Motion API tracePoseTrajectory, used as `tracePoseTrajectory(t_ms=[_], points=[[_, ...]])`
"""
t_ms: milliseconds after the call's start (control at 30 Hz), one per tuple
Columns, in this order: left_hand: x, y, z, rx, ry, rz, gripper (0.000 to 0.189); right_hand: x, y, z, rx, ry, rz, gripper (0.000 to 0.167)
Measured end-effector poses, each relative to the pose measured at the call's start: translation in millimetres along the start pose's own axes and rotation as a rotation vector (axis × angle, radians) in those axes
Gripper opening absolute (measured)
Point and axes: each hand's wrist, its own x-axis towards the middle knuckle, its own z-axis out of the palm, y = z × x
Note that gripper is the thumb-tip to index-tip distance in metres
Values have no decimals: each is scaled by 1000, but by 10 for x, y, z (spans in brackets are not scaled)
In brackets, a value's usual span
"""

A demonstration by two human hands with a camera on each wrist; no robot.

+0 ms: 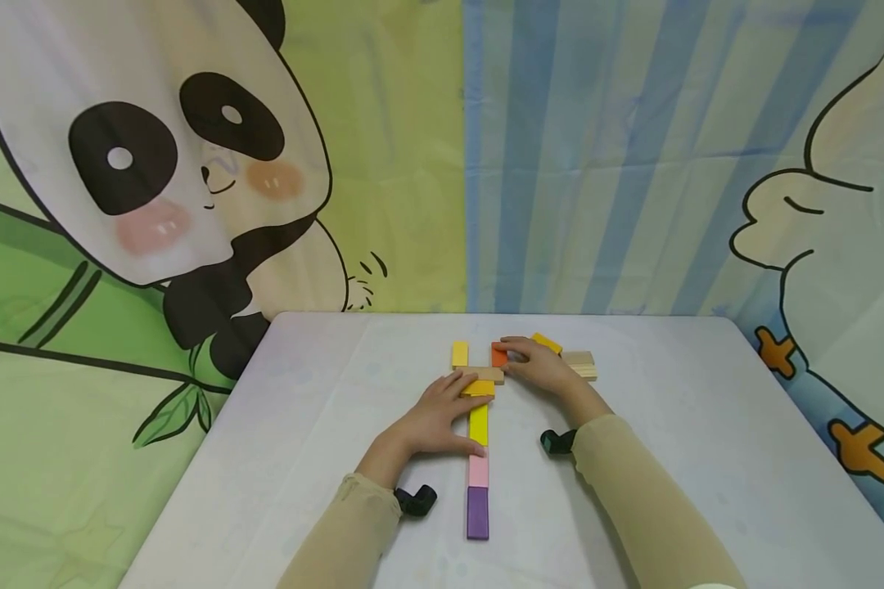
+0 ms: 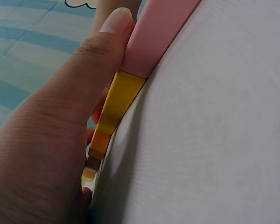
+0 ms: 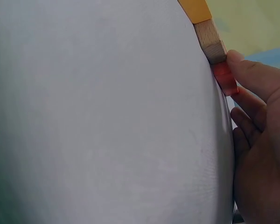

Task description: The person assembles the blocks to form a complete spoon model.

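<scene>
Flat blocks form a line on the table: a purple block nearest, then a pink block, a yellow block and an orange-yellow block. Across the far end lies a plain wooden block. Beyond its left end is a smaller yellow block; beyond its right end is a red-orange block. My right hand pinches this red-orange block between thumb and fingers. With fingers spread, my left hand rests along the line, its thumb at the pink block and its fingertips over the far blocks.
Right of the right hand lie several plain wooden blocks, with another yellow block behind them. The white table ends at a printed cloth backdrop with cartoon animals.
</scene>
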Motion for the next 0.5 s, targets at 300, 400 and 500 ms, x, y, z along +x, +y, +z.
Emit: tracePoseTrajectory(t_ms=[300,400,500], points=[[4,1,4,14,4,-3,96,-8,6,-10,-41,3,-10,43],[7,-5,8,16,1,-4,96,-19,-2,-11,-46,7,4,44],[4,-4,9,14,4,-1,96,-38,-16,-9,-51,6,1,45]])
